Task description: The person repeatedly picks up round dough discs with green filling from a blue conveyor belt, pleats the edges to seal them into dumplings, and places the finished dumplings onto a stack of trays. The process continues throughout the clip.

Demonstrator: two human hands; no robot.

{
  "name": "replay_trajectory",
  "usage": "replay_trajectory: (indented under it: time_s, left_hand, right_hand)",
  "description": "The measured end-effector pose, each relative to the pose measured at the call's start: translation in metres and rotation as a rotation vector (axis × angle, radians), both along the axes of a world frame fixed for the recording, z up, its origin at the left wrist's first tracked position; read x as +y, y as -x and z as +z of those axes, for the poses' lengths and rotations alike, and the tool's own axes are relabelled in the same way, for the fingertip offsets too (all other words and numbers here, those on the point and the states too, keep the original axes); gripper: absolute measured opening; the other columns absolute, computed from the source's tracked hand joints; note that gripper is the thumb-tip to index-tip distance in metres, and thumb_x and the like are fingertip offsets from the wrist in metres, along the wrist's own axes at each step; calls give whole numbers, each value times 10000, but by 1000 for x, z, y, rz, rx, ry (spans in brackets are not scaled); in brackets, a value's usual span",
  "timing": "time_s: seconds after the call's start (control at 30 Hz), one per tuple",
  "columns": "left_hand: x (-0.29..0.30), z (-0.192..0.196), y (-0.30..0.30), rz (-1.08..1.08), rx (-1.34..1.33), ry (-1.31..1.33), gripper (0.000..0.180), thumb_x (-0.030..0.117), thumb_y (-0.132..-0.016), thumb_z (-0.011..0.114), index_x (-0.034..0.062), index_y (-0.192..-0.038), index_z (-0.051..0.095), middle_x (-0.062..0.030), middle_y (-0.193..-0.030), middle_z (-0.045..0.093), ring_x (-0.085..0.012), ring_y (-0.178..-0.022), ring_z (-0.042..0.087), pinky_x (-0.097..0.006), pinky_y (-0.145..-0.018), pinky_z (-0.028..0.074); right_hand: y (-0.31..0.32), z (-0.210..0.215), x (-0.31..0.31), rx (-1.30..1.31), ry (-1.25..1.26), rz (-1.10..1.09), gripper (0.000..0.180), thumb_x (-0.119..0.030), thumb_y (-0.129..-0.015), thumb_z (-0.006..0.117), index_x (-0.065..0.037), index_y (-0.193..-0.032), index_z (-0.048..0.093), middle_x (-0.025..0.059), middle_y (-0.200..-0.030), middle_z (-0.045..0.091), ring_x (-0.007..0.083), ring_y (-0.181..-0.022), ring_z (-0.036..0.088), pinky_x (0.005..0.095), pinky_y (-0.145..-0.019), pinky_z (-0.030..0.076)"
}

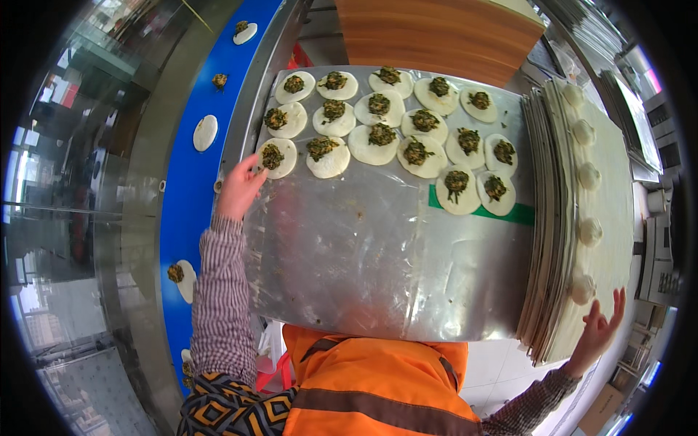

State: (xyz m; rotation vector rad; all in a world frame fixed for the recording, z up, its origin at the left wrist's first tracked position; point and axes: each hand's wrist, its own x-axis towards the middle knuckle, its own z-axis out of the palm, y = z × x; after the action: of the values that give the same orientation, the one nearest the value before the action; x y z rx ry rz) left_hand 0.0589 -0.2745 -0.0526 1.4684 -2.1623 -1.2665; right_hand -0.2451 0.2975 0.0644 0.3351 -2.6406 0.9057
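Apron (378, 374), open table edge (378, 327) (dough rounds (369, 151) beyond)

by my left hand (243, 187) the dough (289, 161) looks smooth and matt, its filling (272, 155) rough; left of that hand, the belt (190, 192) looks like smooth plastic. between my hands the table (334, 251) shines like metal; beside my right hand (600, 333), the board (614, 196) looks matt.

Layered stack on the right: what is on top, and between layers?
Five white dough-like lumps sit in a row on the pale top layer; lower layers show only edges, so anything between them is covered.
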Motion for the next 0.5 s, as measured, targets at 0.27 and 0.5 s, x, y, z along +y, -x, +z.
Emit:
replay_trajectory:
  time_s: [0.27, 0.5]
  left_hand:
    - [-97, -21, 40, -437, -498, 117, 756, 375, -657, 838, -63, -1197, 544, -217, -1153, 611, -301, -1062, 605, -371, -908, 486]
    - [-103, -20, 56, -595, -703, 323, 673, 398, -572, 874, 1, -1052, 620, -182, -1082, 640, -297, -1012, 619, -382, -865, 497]
  right_hand:
    - [-33, -26, -97, -83, 127, 217, 361, 8, -893, 599, -31, -1251, 578, 21, -929, 658, 49, -652, 527, 183, -586, 437]
    - [-33, -47, -146, -153, 110, 302, 338, 96, -812, 598, 9, -1138, 627, 104, -1116, 643, 79, -677, 555, 211, -647, 485]
